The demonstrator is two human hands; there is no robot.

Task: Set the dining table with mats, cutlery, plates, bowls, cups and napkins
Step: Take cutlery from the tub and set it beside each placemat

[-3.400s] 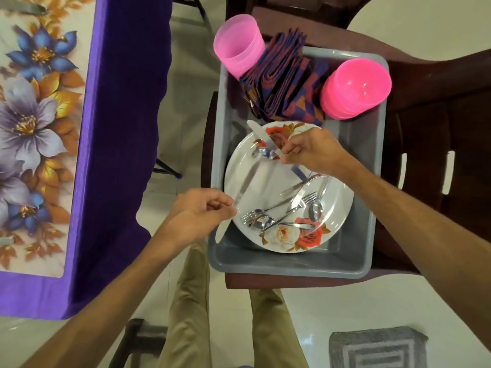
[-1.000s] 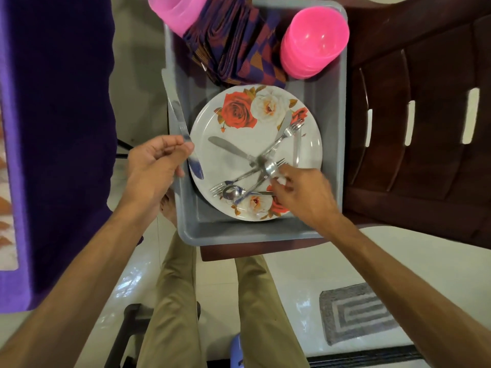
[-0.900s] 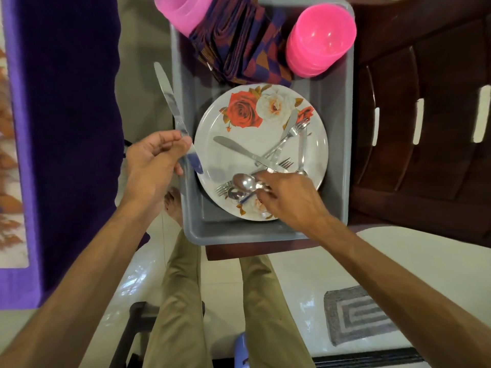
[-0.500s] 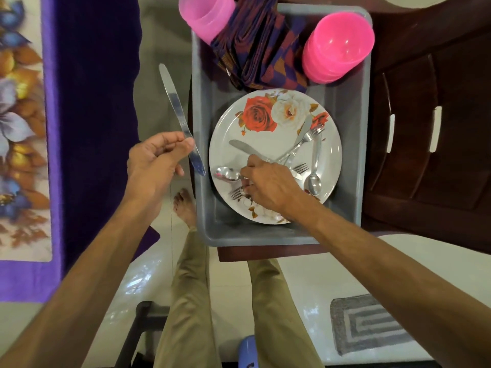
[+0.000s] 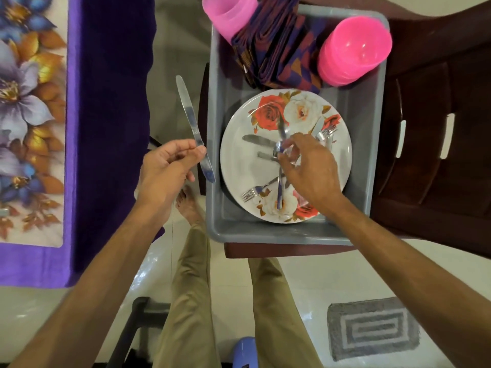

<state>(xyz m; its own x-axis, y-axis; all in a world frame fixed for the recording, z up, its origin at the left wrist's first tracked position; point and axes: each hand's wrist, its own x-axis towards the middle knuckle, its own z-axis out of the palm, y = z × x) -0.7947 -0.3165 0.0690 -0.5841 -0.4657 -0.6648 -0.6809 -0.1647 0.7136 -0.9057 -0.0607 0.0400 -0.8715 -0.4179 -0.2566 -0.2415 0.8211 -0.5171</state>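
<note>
At the left edge of the view, the surface point(image 5: 111, 128) carries a purple cloth that hangs in soft folds, and on it a flat mat point(image 5: 29, 123) printed with large flowers; no cutlery, plate or cup is seen laid there yet. Step in hand, as judged: gathering cutlery from the tub before carrying it across. The left hand point(image 5: 166, 176) pinches a knife point(image 5: 192, 126) by its handle between thumb and fingertips, blade pointing away, held in the air between the surface's edge and the tub's left wall. The knife is slim, polished steel with a rounded tip.

The tub point(image 5: 366, 160) is grey plastic, rectangular with rounded corners, resting on a dark brown chair point(image 5: 435, 166). At its far end stand pink translucent cups point(image 5: 229, 14), folded checked napkins point(image 5: 276, 49) on edge, and nested glossy pink bowls point(image 5: 353, 51). Nearer lies a round white plate point(image 5: 239, 166) with rose prints, strewn with crossed steel knives, forks point(image 5: 251, 192) and spoons. The right hand point(image 5: 310, 171) curls over the heap, its grip narrow on a blurred metal piece point(image 5: 279, 150), seemingly a spoon.

The next move calls for lifting that one piece free of the tangle without dragging its neighbours.
</note>
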